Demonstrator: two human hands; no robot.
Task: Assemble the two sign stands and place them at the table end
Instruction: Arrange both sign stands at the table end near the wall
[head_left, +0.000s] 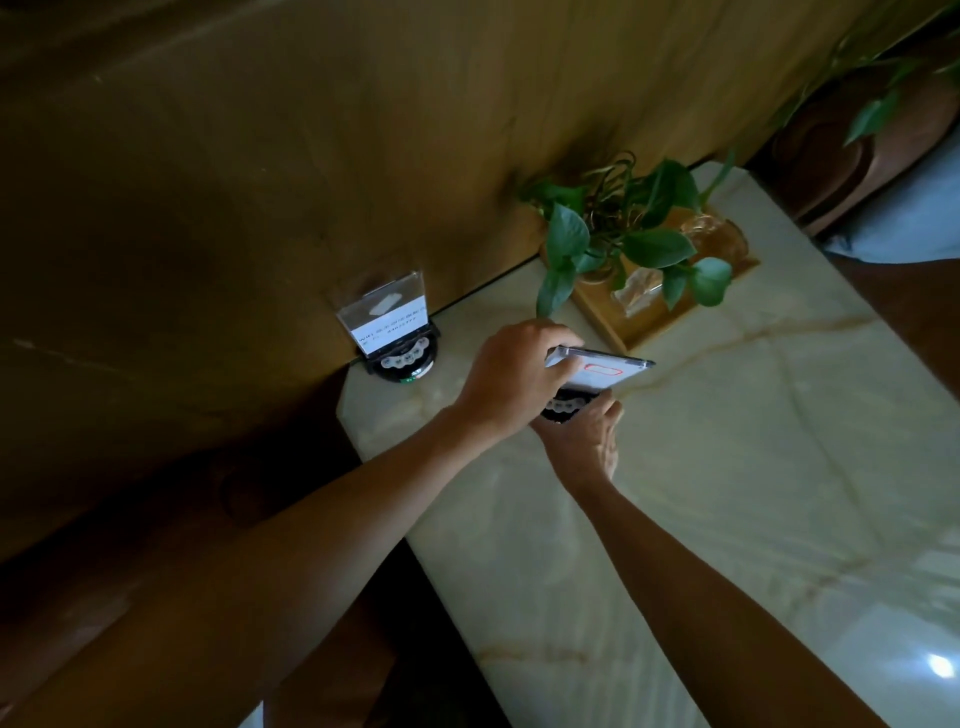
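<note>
Your left hand (511, 374) pinches the clear acrylic sign panel (597, 370) tilted over the round black base (563, 405). Your right hand (587, 441) steadies that base; its grip is hard to tell. Tilt further and the panel may miss its slot. The finished stand (392, 330) sits at the marble table's (753, 467) end, by the wooden wall (260, 156). Dim room.
</note>
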